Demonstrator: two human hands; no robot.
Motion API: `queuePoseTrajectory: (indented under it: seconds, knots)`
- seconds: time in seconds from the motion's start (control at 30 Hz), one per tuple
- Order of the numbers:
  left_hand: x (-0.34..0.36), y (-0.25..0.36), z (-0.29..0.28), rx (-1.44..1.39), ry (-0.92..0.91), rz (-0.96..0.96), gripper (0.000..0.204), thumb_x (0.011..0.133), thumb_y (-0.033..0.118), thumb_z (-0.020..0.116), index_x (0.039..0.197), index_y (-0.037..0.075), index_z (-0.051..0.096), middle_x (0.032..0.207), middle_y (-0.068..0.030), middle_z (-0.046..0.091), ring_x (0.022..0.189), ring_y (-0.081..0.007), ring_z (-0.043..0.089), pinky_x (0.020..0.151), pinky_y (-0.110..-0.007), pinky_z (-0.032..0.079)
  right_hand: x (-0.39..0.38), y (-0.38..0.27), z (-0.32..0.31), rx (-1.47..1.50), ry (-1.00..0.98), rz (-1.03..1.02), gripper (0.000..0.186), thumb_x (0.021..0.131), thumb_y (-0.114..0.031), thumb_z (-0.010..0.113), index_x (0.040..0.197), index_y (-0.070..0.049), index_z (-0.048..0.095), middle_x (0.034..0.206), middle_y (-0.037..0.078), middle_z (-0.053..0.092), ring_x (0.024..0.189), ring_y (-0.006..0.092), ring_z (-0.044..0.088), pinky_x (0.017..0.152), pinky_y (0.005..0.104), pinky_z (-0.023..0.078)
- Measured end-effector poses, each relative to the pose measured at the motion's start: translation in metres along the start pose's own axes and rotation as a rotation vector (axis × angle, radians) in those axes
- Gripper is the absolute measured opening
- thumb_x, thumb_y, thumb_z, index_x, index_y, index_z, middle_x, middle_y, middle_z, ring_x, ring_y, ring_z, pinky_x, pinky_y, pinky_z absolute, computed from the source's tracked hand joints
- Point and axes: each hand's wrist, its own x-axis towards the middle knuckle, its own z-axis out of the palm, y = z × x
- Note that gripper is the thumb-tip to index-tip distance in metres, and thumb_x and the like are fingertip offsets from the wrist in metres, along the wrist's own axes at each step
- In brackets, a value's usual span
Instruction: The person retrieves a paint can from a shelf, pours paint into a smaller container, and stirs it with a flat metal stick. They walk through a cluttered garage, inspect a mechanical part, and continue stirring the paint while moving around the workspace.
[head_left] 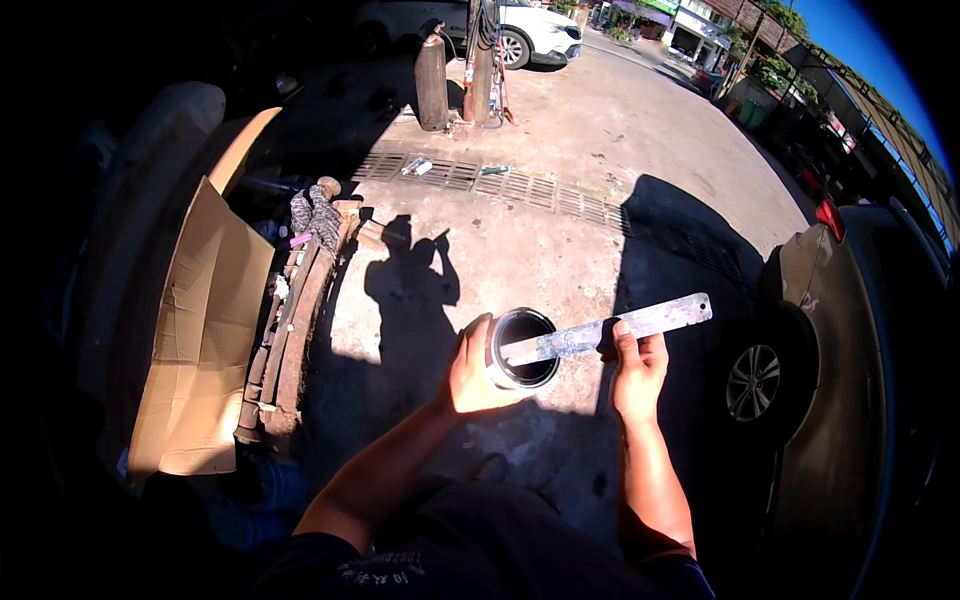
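Observation:
My left hand [468, 374] is wrapped round the side of a round metal can [495, 357], held out in front of me with its top off. Inside, the can looks dark; what it contains cannot be made out. In my right hand [638, 372] is a long flat metal stirring stick [660, 318], pinched between thumb and fingers. It has a small hole at its outer end and pale smears along its face. The stick's other end reaches over the rim into the can.
A parked car [840, 400] stands close on my right. On my left are folded cardboard [200, 340] and rusty metal beams [290, 330]. Ahead, a drain grate [540, 190] crosses the concrete, with a gas cylinder [432, 85] and a white car [535, 35] beyond.

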Motion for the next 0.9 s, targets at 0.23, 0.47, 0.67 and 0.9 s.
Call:
queuePoseTrajectory:
  seconds: [0.23,0.47,0.67,0.9]
  knots:
    - [0.06,-0.017,0.013,-0.132,-0.031,-0.128,0.106,0.053,0.025,0.09,0.137,-0.001,0.032,0.128,-0.0193,0.049,0.12,-0.0343,0.05,0.099,-0.043,0.043,0.072,0.0,-0.046,0.264,0.163,0.011,0.006,0.094,-0.01,0.057,0.099,-0.007,0.057,0.084,0.002,0.063,0.065,0.0109,0.058,0.057,0.0254,0.048]
    - [0.092,-0.04,0.012,-0.165,-0.005,-0.082,0.106,0.053,0.022,0.091,0.137,-0.001,0.03,0.128,-0.0194,0.051,0.118,-0.0331,0.053,0.098,-0.042,0.045,0.1,-0.01,-0.05,0.401,0.232,-0.002,0.006,0.095,-0.01,0.055,0.1,-0.008,0.059,0.085,0.001,0.063,0.071,0.0123,0.06,0.061,0.0262,0.05]
    - [0.108,-0.044,-0.005,-0.268,-0.02,-0.109,0.109,0.053,0.022,0.092,0.139,0.0,0.028,0.13,-0.0201,0.05,0.12,-0.0322,0.053,0.099,-0.042,0.044,0.113,-0.011,-0.039,0.478,0.226,0.021,0.005,0.094,-0.012,0.056,0.094,-0.008,0.06,0.08,0.002,0.064,0.068,0.0126,0.059,0.063,0.0269,0.051]
    - [0.117,-0.045,-0.023,-0.302,-0.005,-0.098,0.109,0.054,0.022,0.092,0.139,0.0,0.028,0.131,-0.0206,0.05,0.121,-0.033,0.052,0.1,-0.042,0.044,0.121,-0.016,-0.029,0.511,0.21,0.03,0.004,0.094,-0.011,0.055,0.096,-0.008,0.058,0.082,0.004,0.063,0.068,0.0142,0.059,0.058,0.0269,0.048]
